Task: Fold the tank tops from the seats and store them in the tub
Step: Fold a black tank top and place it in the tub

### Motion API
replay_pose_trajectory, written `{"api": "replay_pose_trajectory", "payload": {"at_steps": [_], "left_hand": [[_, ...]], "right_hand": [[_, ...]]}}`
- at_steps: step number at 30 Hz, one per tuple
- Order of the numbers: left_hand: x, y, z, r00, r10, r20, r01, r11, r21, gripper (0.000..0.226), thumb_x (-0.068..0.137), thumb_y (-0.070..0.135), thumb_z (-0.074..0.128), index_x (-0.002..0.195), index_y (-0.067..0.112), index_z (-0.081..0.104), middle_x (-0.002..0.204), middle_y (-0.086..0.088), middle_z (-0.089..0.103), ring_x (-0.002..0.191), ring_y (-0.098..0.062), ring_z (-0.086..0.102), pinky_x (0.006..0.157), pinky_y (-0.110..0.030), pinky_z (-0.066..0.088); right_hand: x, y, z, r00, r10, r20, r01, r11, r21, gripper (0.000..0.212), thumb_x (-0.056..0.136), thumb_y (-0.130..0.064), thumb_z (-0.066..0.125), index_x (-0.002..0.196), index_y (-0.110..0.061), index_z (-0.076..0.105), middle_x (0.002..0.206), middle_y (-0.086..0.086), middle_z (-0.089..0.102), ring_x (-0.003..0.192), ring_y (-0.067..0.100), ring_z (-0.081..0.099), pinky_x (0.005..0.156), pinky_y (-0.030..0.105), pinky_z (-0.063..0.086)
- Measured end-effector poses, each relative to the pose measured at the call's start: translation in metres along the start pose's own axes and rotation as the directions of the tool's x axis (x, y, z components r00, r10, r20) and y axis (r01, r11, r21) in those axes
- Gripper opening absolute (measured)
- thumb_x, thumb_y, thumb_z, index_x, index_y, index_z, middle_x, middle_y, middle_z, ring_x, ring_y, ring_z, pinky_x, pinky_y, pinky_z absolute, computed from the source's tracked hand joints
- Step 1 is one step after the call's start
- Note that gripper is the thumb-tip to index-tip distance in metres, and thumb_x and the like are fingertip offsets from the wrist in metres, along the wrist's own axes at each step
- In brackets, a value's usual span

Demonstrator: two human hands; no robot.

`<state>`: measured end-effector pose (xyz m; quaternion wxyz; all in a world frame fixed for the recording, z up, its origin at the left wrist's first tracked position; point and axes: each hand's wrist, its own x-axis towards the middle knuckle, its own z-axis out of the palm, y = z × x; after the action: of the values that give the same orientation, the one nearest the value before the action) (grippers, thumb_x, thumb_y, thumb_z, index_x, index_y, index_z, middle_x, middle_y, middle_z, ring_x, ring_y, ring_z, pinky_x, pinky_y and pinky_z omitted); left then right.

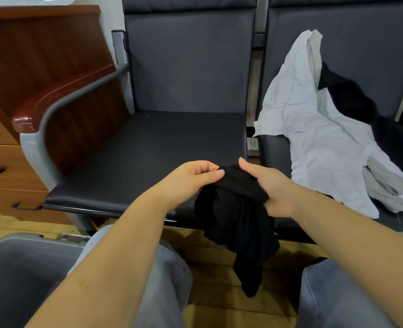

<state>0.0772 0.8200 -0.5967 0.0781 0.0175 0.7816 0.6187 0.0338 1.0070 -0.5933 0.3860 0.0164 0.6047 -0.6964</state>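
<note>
A bunched black tank top hangs over the front edge of the left seat, its lower part dangling toward the floor. My right hand grips its upper part from the right. My left hand pinches the top edge of the cloth between thumb and fingers. On the right seat lies a pile: a white tank top, a pale grey one under it, and a black garment behind. The grey tub stands at the lower left.
A wooden armrest on a grey frame borders the left seat. A wooden drawer cabinet stands further left. My knees in light jeans are below the seats, over a yellowish patterned floor.
</note>
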Motion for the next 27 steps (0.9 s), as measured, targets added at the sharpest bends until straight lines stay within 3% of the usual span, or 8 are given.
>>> {"api": "replay_pose_trajectory", "payload": {"at_steps": [4, 7, 9, 13, 16, 20, 24, 27], "left_hand": [[0.001, 0.005, 0.003, 0.98, -0.066, -0.189, 0.02, 0.971, -0.238, 0.019, 0.099, 0.025, 0.051, 0.097, 0.013, 0.065, 0.09, -0.001, 0.07, 0.086, -0.015, 0.066, 0.081, -0.031, 0.053], [0.008, 0.003, -0.005, 0.879, -0.171, -0.445, -0.011, 0.926, -0.378, 0.02, 0.1, 0.027, 0.051, 0.102, 0.012, 0.065, 0.102, -0.008, 0.069, 0.097, -0.022, 0.066, 0.085, -0.035, 0.054], [0.011, 0.001, -0.012, 0.798, -0.25, -0.549, -0.011, 0.904, -0.428, 0.022, 0.099, 0.028, 0.053, 0.111, 0.013, 0.064, 0.113, -0.01, 0.066, 0.104, -0.024, 0.063, 0.094, -0.039, 0.051], [0.01, -0.001, -0.021, 0.733, -0.323, -0.599, -0.022, 0.869, -0.495, 0.038, 0.098, 0.03, 0.053, 0.134, 0.015, 0.054, 0.122, -0.007, 0.06, 0.112, -0.025, 0.058, 0.103, -0.042, 0.046], [0.005, 0.002, -0.026, 0.705, -0.343, -0.621, -0.025, 0.863, -0.504, 0.04, 0.099, 0.031, 0.052, 0.136, 0.016, 0.052, 0.123, -0.007, 0.058, 0.112, -0.026, 0.058, 0.102, -0.043, 0.046], [-0.002, 0.004, -0.022, 0.714, -0.33, -0.618, 0.01, 0.887, -0.461, 0.039, 0.099, 0.033, 0.052, 0.135, 0.019, 0.052, 0.125, -0.006, 0.058, 0.114, -0.026, 0.057, 0.104, -0.044, 0.045], [-0.012, 0.002, -0.004, 0.776, -0.299, -0.556, 0.034, 0.9, -0.436, 0.032, 0.098, 0.034, 0.052, 0.126, 0.019, 0.059, 0.112, -0.005, 0.063, 0.103, -0.024, 0.061, 0.091, -0.04, 0.051], [-0.023, 0.002, 0.011, 0.808, -0.347, -0.477, 0.075, 0.863, -0.5, 0.034, 0.096, 0.034, 0.056, 0.124, 0.015, 0.061, 0.118, -0.009, 0.065, 0.105, -0.028, 0.063, 0.097, -0.044, 0.049]], "right_hand": [[-0.001, 0.001, -0.002, 0.989, 0.015, 0.149, 0.003, 0.993, -0.117, 0.063, 0.073, -0.059, 0.061, 0.113, -0.011, 0.07, 0.111, 0.012, 0.071, 0.101, 0.028, 0.068, 0.092, 0.041, 0.052], [-0.003, 0.003, -0.001, 0.969, 0.071, 0.238, -0.009, 0.968, -0.251, 0.051, 0.069, -0.047, 0.067, 0.099, -0.007, 0.068, 0.083, 0.01, 0.071, 0.07, 0.022, 0.068, 0.068, 0.032, 0.055], [-0.002, 0.004, -0.003, 0.958, 0.119, 0.26, -0.003, 0.914, -0.405, 0.046, 0.074, -0.043, 0.067, 0.107, -0.01, 0.066, 0.087, 0.008, 0.072, 0.074, 0.019, 0.069, 0.071, 0.03, 0.054], [-0.003, 0.006, -0.011, 0.941, 0.271, 0.204, -0.026, 0.658, -0.752, 0.059, 0.066, -0.054, 0.074, 0.113, -0.02, 0.063, 0.11, 0.003, 0.069, 0.104, 0.021, 0.065, 0.098, 0.038, 0.049], [-0.008, 0.011, -0.016, 0.936, 0.343, 0.086, -0.078, 0.437, -0.896, 0.073, 0.065, -0.058, 0.074, 0.125, -0.021, 0.056, 0.121, -0.001, 0.063, 0.11, 0.018, 0.06, 0.102, 0.034, 0.046], [-0.019, 0.022, -0.015, 0.941, 0.328, 0.086, -0.1, 0.511, -0.853, 0.079, 0.059, -0.055, 0.079, 0.126, -0.019, 0.059, 0.119, 0.0, 0.066, 0.11, 0.02, 0.062, 0.103, 0.038, 0.047], [-0.035, 0.055, -0.001, 0.956, 0.277, 0.102, -0.095, 0.617, -0.781, 0.047, 0.076, -0.041, 0.077, 0.117, -0.024, 0.064, 0.117, -0.004, 0.067, 0.109, 0.015, 0.062, 0.104, 0.032, 0.045], [-0.04, 0.09, 0.012, 0.962, 0.248, 0.11, -0.11, 0.725, -0.68, 0.028, 0.08, -0.032, 0.076, 0.105, -0.03, 0.064, 0.114, -0.006, 0.067, 0.109, 0.013, 0.062, 0.101, 0.028, 0.046]]}}
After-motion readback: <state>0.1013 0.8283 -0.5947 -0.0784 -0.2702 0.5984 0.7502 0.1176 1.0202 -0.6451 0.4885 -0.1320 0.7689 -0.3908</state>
